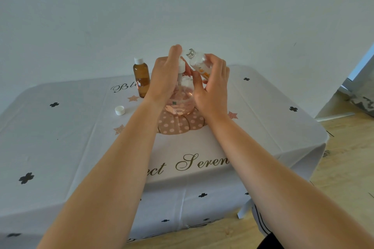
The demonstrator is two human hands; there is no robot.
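Small bottle [199, 62] tilted in right grip [212, 87], beside pump [181, 66].

This is likely a room in a home: the worktop [60, 137] wears a white party tablecloth [257, 127] with gold script and a dotted pumpkin [180, 126], beside a bare white wall [182, 6] and a wood-look floor [344, 159]. Toiletries are about: a pump bottle [182, 103], a small bottle [199, 62], an amber bottle [141, 81].

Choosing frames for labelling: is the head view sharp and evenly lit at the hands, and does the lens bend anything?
Head view: soft, even light, only faint shadows on the table; wide-angle distortion bows its edges; the left hand, right hand and small bottle look slightly soft; the clear pump bottle shows mild highlights, no harsh glare.
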